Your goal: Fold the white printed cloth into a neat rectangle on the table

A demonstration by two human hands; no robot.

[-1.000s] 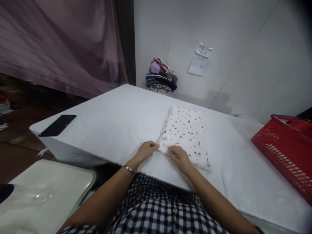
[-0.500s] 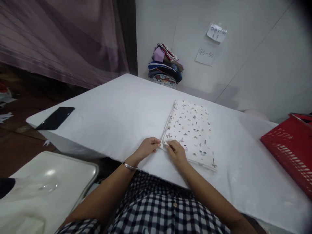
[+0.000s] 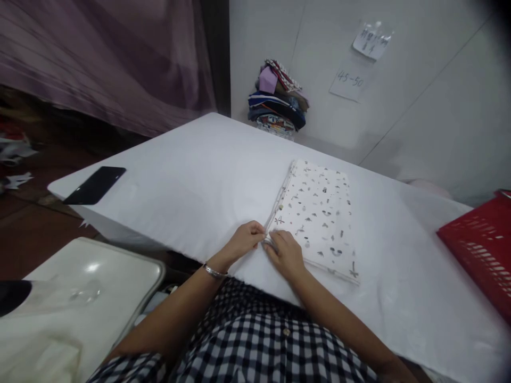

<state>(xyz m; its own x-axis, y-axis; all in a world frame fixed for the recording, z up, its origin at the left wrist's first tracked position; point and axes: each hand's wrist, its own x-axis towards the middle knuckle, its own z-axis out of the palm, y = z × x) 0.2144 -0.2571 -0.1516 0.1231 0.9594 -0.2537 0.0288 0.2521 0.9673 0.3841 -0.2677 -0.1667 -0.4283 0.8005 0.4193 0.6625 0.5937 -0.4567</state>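
A folded white cloth (image 3: 319,213) with small grey and brown prints lies on the white-covered table (image 3: 187,181), its layered edge facing left. At its near left corner, my left hand (image 3: 242,243) pinches the edge between thumb and fingertips. My right hand (image 3: 286,255) is closed on the same corner from the right, with fingers on top and the thumb at the near edge. Its fingertips partly hide the corner. A bracelet (image 3: 214,271) circles my left wrist.
A black phone or tablet (image 3: 96,185) lies at the table's left end. Folded fabrics (image 3: 277,101) are stacked at the back against the wall. A red basket (image 3: 479,239) stands on the right. A white stool or chair seat (image 3: 107,266) is below left.
My right fingers have flattened from a raised pinch down onto the cloth's corner. My left hand stays at the corner, still pinching. The whole view has shifted slightly.
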